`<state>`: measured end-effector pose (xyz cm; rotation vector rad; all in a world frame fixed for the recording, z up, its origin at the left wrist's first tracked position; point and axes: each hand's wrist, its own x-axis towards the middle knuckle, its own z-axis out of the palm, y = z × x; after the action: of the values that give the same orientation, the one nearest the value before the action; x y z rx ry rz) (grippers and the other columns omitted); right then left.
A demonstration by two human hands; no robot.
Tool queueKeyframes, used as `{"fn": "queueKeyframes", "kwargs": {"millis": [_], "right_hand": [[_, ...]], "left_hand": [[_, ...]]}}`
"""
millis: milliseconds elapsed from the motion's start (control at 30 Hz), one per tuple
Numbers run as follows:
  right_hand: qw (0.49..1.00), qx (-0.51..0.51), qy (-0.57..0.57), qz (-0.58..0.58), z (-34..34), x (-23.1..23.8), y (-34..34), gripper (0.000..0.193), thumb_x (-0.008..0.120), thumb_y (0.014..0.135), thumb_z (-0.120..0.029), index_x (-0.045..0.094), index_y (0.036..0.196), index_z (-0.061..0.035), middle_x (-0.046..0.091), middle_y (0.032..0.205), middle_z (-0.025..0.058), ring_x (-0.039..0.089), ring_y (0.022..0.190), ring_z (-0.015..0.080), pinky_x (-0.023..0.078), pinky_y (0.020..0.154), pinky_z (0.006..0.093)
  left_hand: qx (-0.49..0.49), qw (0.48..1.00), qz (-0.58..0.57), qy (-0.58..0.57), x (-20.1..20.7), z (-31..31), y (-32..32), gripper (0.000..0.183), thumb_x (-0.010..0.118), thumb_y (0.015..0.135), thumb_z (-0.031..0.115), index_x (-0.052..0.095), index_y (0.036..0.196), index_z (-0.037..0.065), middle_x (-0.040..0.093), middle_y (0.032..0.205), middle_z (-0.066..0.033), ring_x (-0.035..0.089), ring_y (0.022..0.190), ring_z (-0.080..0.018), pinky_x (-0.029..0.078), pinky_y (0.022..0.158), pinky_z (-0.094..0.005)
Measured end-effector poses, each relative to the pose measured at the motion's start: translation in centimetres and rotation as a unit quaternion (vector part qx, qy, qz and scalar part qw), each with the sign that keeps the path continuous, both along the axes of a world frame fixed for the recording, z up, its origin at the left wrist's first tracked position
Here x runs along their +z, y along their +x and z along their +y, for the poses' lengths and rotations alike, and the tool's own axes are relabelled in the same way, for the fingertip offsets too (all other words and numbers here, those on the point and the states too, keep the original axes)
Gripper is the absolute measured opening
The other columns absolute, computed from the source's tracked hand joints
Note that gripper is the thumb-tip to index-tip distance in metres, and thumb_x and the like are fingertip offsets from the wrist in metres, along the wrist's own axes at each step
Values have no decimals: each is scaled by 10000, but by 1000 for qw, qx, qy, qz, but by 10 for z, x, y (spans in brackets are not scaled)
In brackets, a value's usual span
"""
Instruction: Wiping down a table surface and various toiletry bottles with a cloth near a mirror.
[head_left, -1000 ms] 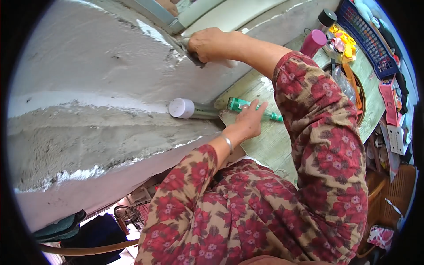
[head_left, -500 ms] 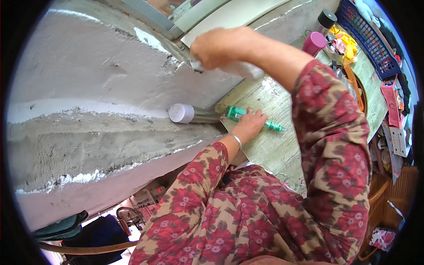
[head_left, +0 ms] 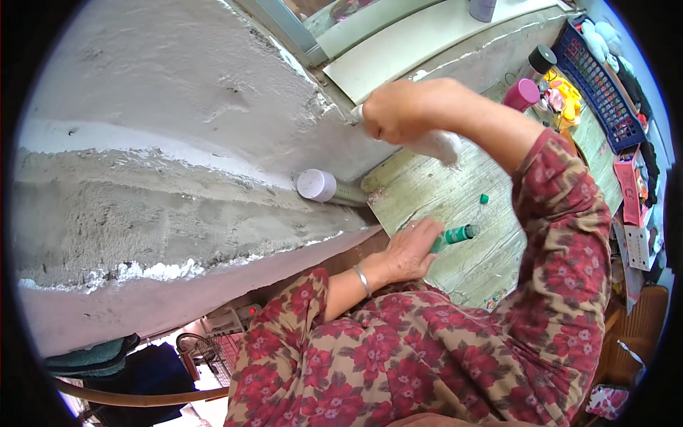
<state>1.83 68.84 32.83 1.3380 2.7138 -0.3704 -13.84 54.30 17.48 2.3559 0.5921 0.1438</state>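
My right hand (head_left: 398, 110) is closed round a crumpled white cloth (head_left: 435, 147), raised near the wall's edge above the table; part of the cloth hangs out beside the wrist. My left hand (head_left: 414, 249) is low over the wooden tabletop (head_left: 409, 186), its fingers bent round one end of a green bottle (head_left: 461, 234) lying on its side. The other end of the bottle points right and shows a dark tip. Beyond it a small green cap (head_left: 484, 199) lies loose on the table.
A grey cylinder with a pale lilac lid (head_left: 316, 186) lies at the table's left corner against the rough plaster wall (head_left: 178, 171). Towards the back right are a pink-lidded container (head_left: 521, 95), a black-lidded jar (head_left: 542, 58) and a blue basket (head_left: 601, 78). A white ledge (head_left: 405, 46) runs behind.
The view has shifted. My left hand has moved nearer my body with the bottle, which is turned. A green cap now shows apart from it. My right hand still grips the cloth.
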Motion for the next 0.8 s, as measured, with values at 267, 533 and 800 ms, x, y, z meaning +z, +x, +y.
{"fn": "queueKeyframes", "kwargs": {"millis": [267, 533, 800], "right_hand": [[964, -111, 187, 155, 94, -22, -21, 332, 540, 764, -68, 564, 1095, -61, 625, 1042, 129, 612, 943, 273, 498, 755, 365], [977, -130, 128, 106, 106, -34, -37, 262, 569, 740, -174, 667, 938, -34, 661, 962, 151, 636, 917, 277, 508, 760, 369], [992, 52, 62, 93, 170, -31, -7, 303, 549, 723, -184, 668, 967, -50, 658, 919, 174, 626, 849, 334, 502, 747, 384]], "left_hand": [[26, 998, 14, -48, 7, -6, -10, 496, 620, 722, 59, 401, 1166, 30, 455, 1075, -187, 476, 1017, -403, 427, 825, -451], [63, 996, -21, -51, 1, -4, -27, 495, 628, 730, 63, 405, 1171, 21, 458, 1045, -192, 485, 980, -394, 424, 804, -429], [92, 993, -36, -64, -2, -4, -28, 503, 644, 734, 80, 412, 1178, 27, 467, 1008, -187, 500, 926, -393, 427, 775, -421]]}}
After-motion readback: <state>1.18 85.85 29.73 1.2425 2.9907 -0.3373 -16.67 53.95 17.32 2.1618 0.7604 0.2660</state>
